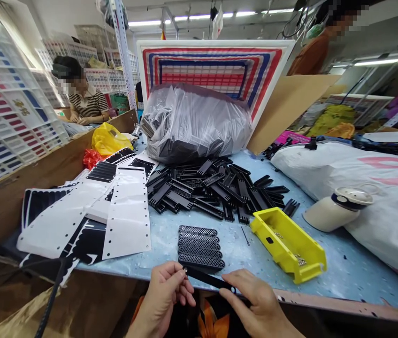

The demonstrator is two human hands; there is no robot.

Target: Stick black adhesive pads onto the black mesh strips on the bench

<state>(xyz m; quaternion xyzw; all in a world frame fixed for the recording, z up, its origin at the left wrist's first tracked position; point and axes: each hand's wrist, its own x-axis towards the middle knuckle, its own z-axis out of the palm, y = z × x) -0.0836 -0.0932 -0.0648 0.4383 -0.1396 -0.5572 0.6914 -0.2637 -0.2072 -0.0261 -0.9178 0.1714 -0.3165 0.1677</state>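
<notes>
A flat black strip [208, 278] is held level over the table's front edge, between both hands. My left hand [169, 286] pinches its left end, where a small shiny bit shows at the fingertips. Thumb and fingers of my right hand [251, 300] close on its right end. Just beyond the strip, several black perforated pieces [199, 246] lie side by side in a neat block. Behind them is a loose pile of black plastic parts [216, 188]. A yellow bin [290, 244] with small metal bits inside stands to the right.
White sheets with black strips [126, 211] cover the table's left side. A large plastic bag [199, 122] stands behind the pile. On the right are a cream bottle [336, 209] and a white sack [389, 202]. One person sits at back left; another is at back right.
</notes>
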